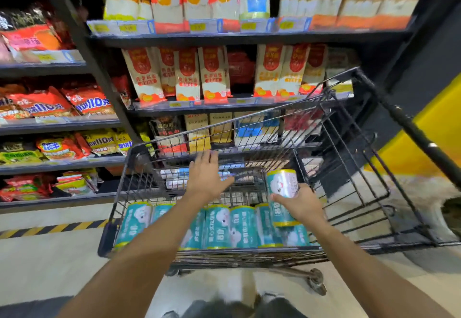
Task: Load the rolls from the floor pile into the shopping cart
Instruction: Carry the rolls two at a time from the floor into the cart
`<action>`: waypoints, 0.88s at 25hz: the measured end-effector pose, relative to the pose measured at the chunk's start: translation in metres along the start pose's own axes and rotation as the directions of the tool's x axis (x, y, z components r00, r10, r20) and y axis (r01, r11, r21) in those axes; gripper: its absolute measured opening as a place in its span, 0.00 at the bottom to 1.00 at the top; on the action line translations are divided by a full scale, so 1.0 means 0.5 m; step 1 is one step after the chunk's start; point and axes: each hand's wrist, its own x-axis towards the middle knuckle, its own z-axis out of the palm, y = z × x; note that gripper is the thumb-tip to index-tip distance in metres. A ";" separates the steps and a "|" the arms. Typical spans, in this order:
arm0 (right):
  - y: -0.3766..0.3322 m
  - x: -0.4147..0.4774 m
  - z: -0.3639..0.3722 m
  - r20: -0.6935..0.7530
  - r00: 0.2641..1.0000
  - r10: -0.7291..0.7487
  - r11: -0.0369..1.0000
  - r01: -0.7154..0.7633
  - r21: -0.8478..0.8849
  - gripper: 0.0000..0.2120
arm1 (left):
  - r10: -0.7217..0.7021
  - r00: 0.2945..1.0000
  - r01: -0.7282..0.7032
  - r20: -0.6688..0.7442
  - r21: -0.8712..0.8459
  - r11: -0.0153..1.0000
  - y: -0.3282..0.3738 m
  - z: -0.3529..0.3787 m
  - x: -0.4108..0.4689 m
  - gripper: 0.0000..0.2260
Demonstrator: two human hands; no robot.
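Note:
A black wire shopping cart stands in front of me, tilted in view. Several teal rolls with yellow edges lie side by side along its near wall. My right hand grips one teal roll held upright inside the cart at its right side, above the row. My left hand hovers over the middle of the cart with fingers spread flat, holding nothing. The floor pile is out of view.
Dark store shelves full of noodle and snack packets rise right behind the cart. The cart's handle bar runs at the right. A yellow-black stripe marks the floor at left. A yellow wall is at the right.

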 end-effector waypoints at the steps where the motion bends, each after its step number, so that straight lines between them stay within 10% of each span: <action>1: 0.027 0.013 -0.028 0.010 1.000 0.007 1.000 -0.007 -0.014 0.35 | -0.020 1.000 0.020 0.004 0.001 1.000 0.035 0.010 -0.002 0.40; 22: 0.183 0.106 -0.030 0.285 0.941 0.182 0.896 -0.040 -0.441 0.36 | -0.098 0.992 0.093 0.082 0.066 0.994 0.197 0.067 -0.037 0.40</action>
